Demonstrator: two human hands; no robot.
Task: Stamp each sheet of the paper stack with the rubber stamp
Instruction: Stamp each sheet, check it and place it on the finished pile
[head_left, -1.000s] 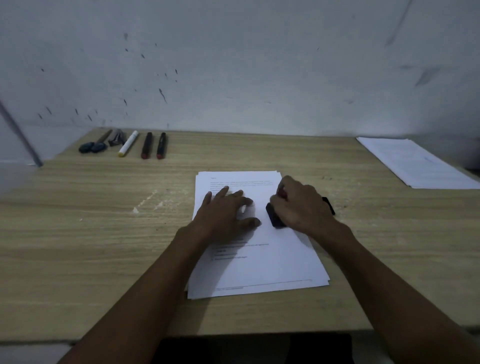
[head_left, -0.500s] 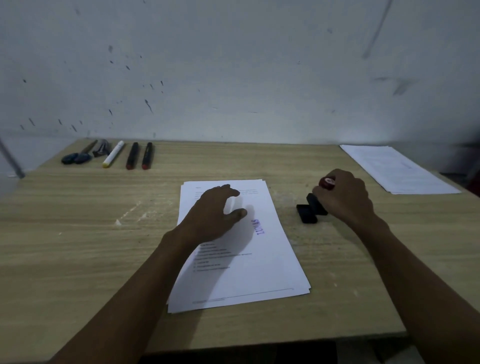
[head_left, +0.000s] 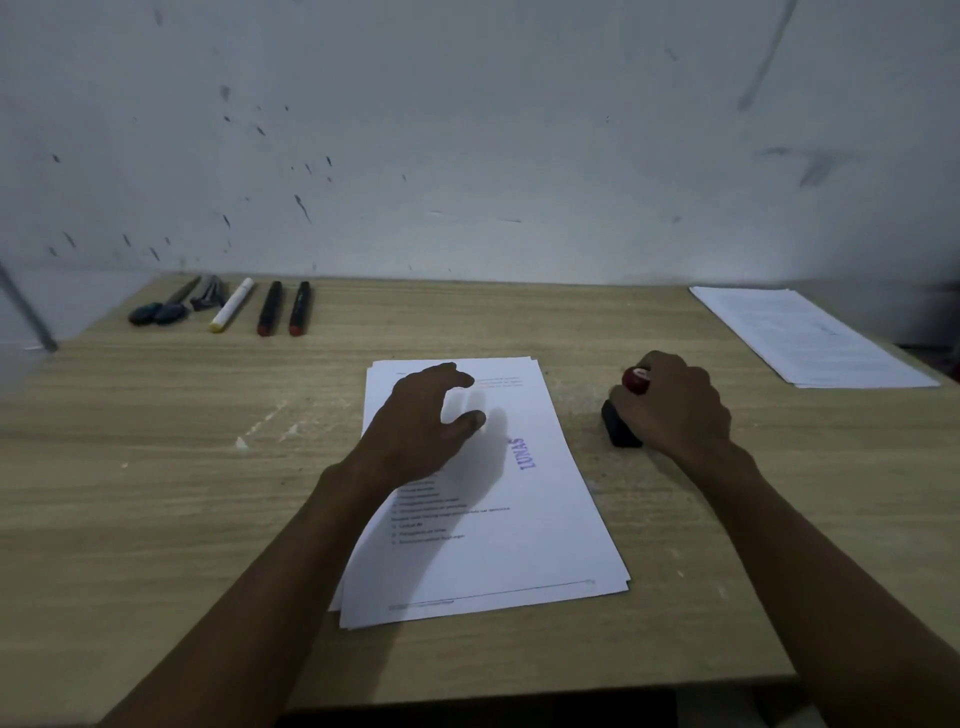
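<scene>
A stack of white printed sheets (head_left: 524, 551) lies in the middle of the wooden table (head_left: 156, 493). Its top sheet carries a purple "LUNAS" stamp mark (head_left: 528, 453) near the right edge. My left hand (head_left: 421, 421) hovers just over the upper part of the stack, fingers loosely bent and casting a shadow on the paper. My right hand (head_left: 675, 405) grips the rubber stamp (head_left: 621, 423), a black block with a red knob, which sits on the table to the right of the stack.
A second pile of white sheets (head_left: 810, 335) lies at the far right corner. Several markers and pens (head_left: 228, 306) lie in a row at the back left, near the stained wall. The table's front edge runs just below the stack.
My right hand lifted the stamp off the top sheet and carried it right onto the table, leaving the purple mark. My left hand rose slightly off the paper.
</scene>
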